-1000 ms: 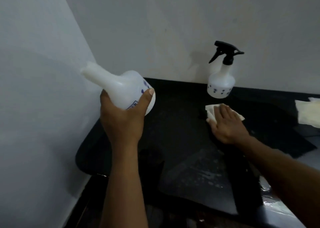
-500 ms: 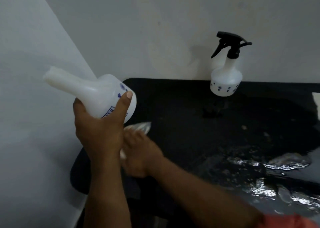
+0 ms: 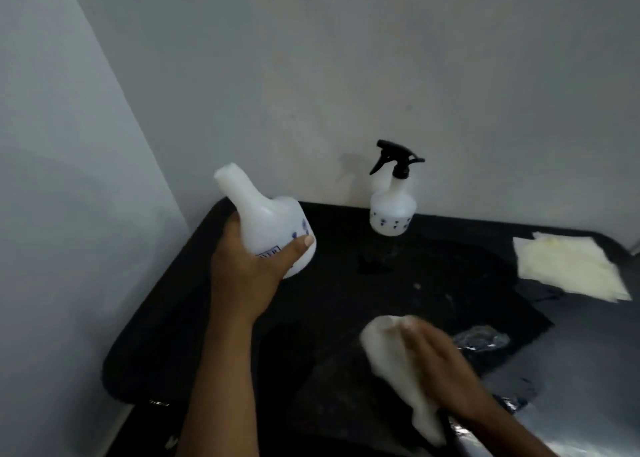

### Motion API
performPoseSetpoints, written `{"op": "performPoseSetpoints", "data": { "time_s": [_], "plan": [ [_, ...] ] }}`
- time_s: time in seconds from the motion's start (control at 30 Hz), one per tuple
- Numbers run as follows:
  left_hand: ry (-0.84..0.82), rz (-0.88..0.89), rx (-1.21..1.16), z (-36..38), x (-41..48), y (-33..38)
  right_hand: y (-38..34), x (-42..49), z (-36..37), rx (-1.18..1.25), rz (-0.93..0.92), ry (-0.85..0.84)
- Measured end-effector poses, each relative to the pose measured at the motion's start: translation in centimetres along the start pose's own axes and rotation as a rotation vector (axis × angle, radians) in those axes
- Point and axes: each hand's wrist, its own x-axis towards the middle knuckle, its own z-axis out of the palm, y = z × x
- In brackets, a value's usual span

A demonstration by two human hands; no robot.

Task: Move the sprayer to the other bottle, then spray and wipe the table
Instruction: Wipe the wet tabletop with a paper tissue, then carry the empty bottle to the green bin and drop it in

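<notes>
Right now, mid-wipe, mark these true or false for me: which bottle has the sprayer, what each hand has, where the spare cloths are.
1. The black sprayer sits on the bottle standing by the wall. True.
2. The left hand holds a bottle with a sprayer on it. False: the open-necked bottle it holds, tilted above the table, has no sprayer.
3. The right hand presses a white cloth on the black table. True, though the hand is blurred.
4. The pile of pale cloths lies at the table's left edge. False: it lies at the far right.
5. The standing bottle lies on its side. False: it stands upright.
</notes>
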Motion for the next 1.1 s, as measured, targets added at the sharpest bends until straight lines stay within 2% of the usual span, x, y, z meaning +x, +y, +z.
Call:
{"op": "performPoseSetpoints", "data": {
  "time_s": [0.07,0.13,0.17,0.27,0.4,0.5,0.63,0.7,0.8,0.9,1.1],
  "plan": [
    [-0.124,0.009,-0.007,1.6,-0.8,0.9,-1.0,-0.3,-3.1,0.015,0.166,0.262],
    [-0.222,0.037,0.011,3.1,-1.4,1.4,-1.9,-0.2,-5.1,0.143,0.326,0.345],
    [-0.261,0.051,0.015,4.0,-1.9,1.8,-2.5,-0.6,-6.2,0.244,0.349,0.357],
    [-0.361,0.08,0.033,6.4,-3.4,2.8,-4.3,-2.1,-8.6,0.552,0.342,0.32],
    [-0.508,0.143,0.052,9.7,-5.8,3.4,-5.3,-3.2,-11.7,0.874,0.263,0.182],
    [-0.615,0.203,0.13,12.5,-7.9,3.7,-3.7,-3.6,-13.8,1.125,0.237,0.262],
    [-0.677,0.258,0.2,16.3,-9.7,4.3,-3.4,-3.8,-17.1,1.273,0.184,0.172],
    [-0.67,0.268,0.188,18.2,-10.4,4.8,-3.5,-3.5,-18.5,1.272,0.161,0.203],
    [-0.661,0.292,0.191,21.1,-11.5,5.5,-3.4,-2.4,-19.2,1.04,0.108,0.385],
    [-0.686,0.314,0.193,23.7,-12.2,5.8,-3.6,-0.5,-19.4,0.836,0.111,0.4],
    [-0.731,0.286,0.162,26.6,-12.0,5.4,-4.2,1.2,-21.1,0.588,0.081,0.494]
  ]
}}
